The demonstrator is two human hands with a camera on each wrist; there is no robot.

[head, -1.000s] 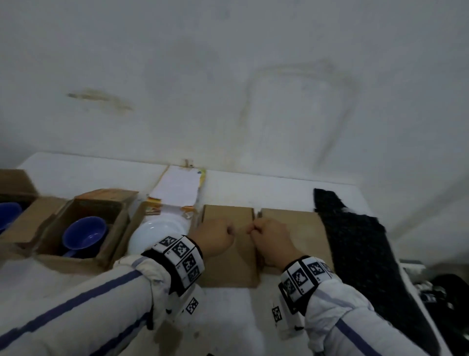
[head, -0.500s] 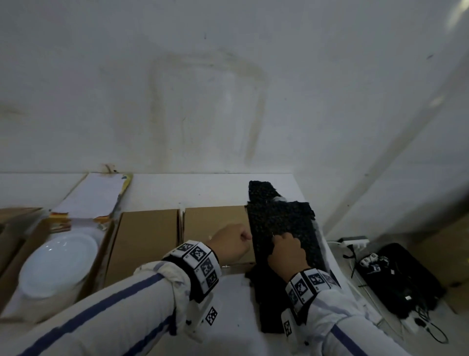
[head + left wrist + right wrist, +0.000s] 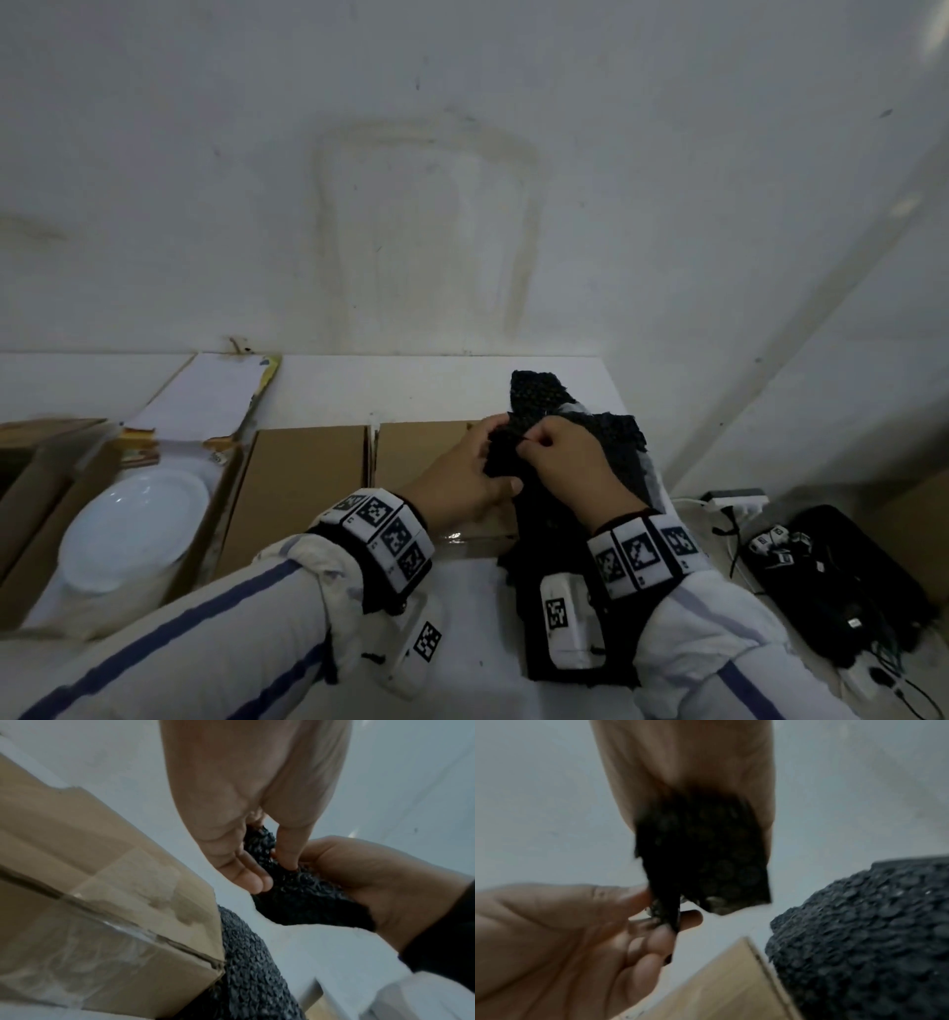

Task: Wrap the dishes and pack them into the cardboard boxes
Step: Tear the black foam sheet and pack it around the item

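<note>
A sheet of black bubble wrap [image 3: 500, 452] is lifted off the black bubble wrap pile [image 3: 554, 519] at the table's right end. My left hand [image 3: 490, 455] pinches the sheet's left edge and my right hand [image 3: 531, 444] pinches it beside that. In the left wrist view the left fingers [image 3: 254, 880] and thumb clamp the sheet [image 3: 303, 894]. In the right wrist view it [image 3: 706, 852] hangs from my right hand, with the left fingers [image 3: 659, 939] on its lower corner. A shut cardboard box [image 3: 308, 478] lies just left of the hands. White plates [image 3: 133, 529] sit in an open box [image 3: 31, 555] further left.
A white paper pad [image 3: 205, 395] lies against the wall behind the plates. The table [image 3: 411, 380] ends just right of the bubble wrap pile. On the floor beyond it are a power strip [image 3: 734, 498], cables and black gear [image 3: 842, 580].
My hands left the box flaps and moved right to the bubble wrap. Both now pinch one sheet and have raised its edge. The view has swung right.
</note>
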